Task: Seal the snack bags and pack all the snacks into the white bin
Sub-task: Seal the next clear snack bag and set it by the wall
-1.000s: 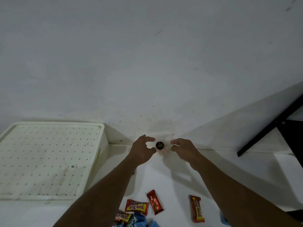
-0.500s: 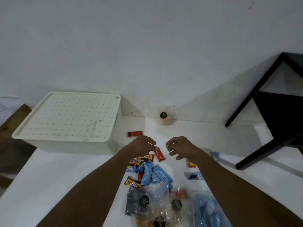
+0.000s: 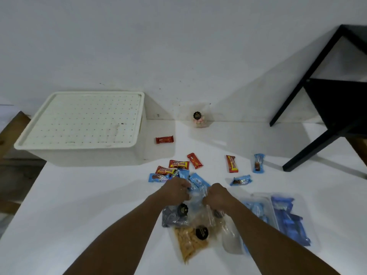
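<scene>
Clear snack bag [image 3: 195, 199]: thin, limp, slippery film, light contents, probably crushable. Left hand [image 3: 175, 189], right hand [image 3: 216, 196] both pinch top edge; best hold likely along mouth.

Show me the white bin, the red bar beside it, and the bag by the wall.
White bin [image 3: 83, 120]: head view, lid centre.
Red bar [image 3: 164, 139]: head view, wrapper middle.
Bag [image 3: 196, 115]: head view, its black sticker.
</scene>
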`<state>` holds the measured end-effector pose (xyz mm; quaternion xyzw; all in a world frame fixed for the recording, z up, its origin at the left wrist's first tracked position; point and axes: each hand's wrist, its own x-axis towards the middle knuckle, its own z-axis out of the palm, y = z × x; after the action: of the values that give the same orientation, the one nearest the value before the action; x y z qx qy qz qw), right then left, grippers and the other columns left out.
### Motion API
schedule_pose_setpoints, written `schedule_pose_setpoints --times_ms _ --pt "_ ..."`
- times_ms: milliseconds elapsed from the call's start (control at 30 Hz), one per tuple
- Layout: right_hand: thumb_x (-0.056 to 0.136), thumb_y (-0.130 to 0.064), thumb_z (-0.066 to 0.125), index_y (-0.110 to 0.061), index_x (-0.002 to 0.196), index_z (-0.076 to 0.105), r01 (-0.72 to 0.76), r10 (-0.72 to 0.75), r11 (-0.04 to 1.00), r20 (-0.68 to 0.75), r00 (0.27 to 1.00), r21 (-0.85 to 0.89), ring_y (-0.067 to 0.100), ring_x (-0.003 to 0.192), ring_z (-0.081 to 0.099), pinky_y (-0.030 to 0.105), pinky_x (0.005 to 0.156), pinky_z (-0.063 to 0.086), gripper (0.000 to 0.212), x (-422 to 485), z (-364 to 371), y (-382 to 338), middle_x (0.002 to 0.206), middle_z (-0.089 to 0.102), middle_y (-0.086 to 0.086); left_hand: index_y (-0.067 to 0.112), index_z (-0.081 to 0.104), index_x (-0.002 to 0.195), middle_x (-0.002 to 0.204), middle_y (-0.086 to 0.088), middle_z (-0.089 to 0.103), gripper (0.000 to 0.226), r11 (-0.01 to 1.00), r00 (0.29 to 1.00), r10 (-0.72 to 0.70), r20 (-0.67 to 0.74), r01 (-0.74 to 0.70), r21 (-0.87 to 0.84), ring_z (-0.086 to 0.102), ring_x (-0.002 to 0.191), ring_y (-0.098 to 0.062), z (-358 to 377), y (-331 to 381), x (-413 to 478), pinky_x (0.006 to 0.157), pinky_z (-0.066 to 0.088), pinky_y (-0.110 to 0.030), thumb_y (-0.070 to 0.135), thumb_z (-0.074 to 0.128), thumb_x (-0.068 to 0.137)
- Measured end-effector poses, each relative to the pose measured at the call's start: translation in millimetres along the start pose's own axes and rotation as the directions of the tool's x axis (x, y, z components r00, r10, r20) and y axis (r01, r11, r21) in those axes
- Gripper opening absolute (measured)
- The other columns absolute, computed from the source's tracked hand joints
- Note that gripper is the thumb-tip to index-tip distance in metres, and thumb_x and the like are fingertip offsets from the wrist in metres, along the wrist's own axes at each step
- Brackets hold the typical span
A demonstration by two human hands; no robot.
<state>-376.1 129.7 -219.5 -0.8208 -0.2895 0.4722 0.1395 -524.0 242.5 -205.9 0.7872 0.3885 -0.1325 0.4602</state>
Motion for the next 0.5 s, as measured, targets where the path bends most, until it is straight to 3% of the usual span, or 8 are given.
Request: schedule_pose_setpoints --times_ms 67,133,233,300,400,500 --pt "0.07 -0.014 0.078 0.0 0.085 0.07 0.077 -0.079 0.993 0.02 0.997 0.088 0.028 0.072 0.069 0.038 0.069 0.057 0.022 -0.9 1.1 -2.1 0.08 0.071 0.019 0.012 0.059 0.134 0.137 -0.005 0.059 0.052 0.999 0.999 0.041 -0.01 -0.041 0.014 0.057 0.121 -0.019 -2.6 -2.6 -0.8 0.085 0.04 -0.016 0.022 0.075 0.085" --pt "0.073 -0.013 0.081 0.003 0.087 0.073 0.14 -0.15 0.98 0.062 0.987 0.143 0.03 0.069 0.068 0.041 0.068 0.057 0.023 -5.4 -4.3 -9.2 0.086 0.073 0.026 0.019 0.063 0.13 0.131 -0.002 0.063 0.049 0.997 0.997 0.07 0.014 -0.07 0.022 0.06 0.113 -0.015 -9.0 -3.1 -1.6 0.088 0.044 -0.023 0.028 0.075 0.084" --pt "0.073 -0.014 0.082 0.004 0.084 0.073 0.174 -0.194 0.97 0.112 0.975 0.171 0.034 0.067 0.064 0.041 0.065 0.055 0.022 -14.3 -20.3 -26.0 0.087 0.07 0.032 0.024 0.07 0.092 0.094 0.005 0.069 0.014 0.993 0.994 0.105 -0.04 -0.107 -0.046 0.063 0.091 -0.011 -27.6 0.0 -6.0 0.082 0.051 -0.028 0.027 0.079 0.081" --pt "0.074 -0.015 0.08 0.001 0.084 0.075 0.205 -0.222 0.967 0.106 0.969 0.149 0.029 0.068 0.062 0.037 0.063 0.051 0.019 -22.5 -35.7 -39.7 0.088 0.071 0.03 0.021 0.066 0.072 0.076 0.003 0.066 0.016 0.98 0.989 0.126 -0.071 -0.136 -0.148 0.059 0.078 -0.011 -44.2 2.7 -10.9 0.081 0.053 -0.035 0.02 0.08 0.08" --pt "0.079 -0.019 0.079 -0.003 0.091 0.076 0.248 -0.261 0.962 0.105 0.96 0.115 0.022 0.074 0.068 0.025 0.06 0.047 0.021 -34.5 -61.1 -59.9 0.092 0.076 0.02 0.006 0.068 0.08 0.082 -0.016 0.068 0.011 0.94 0.993 0.098 -0.066 -0.114 -0.322 0.06 0.072 -0.015 -71.1 9.2 -22.6 0.068 0.052 -0.029 0.013 0.076 0.083" --pt "0.083 -0.021 0.076 -0.002 0.094 0.073 0.302 -0.311 0.947 0.078 0.947 0.109 0.018 0.076 0.071 0.028 0.066 0.049 0.023 -46.9 -84.9 -81.6 0.09 0.078 0.013 0.014 0.066 0.079 0.082 -0.009 0.069 0.012 0.896 0.994 0.086 -0.073 -0.109 -0.431 0.056 0.072 -0.018 -96.6 22.1 -32.7 0.063 0.046 -0.026 0.016 0.078 0.083"
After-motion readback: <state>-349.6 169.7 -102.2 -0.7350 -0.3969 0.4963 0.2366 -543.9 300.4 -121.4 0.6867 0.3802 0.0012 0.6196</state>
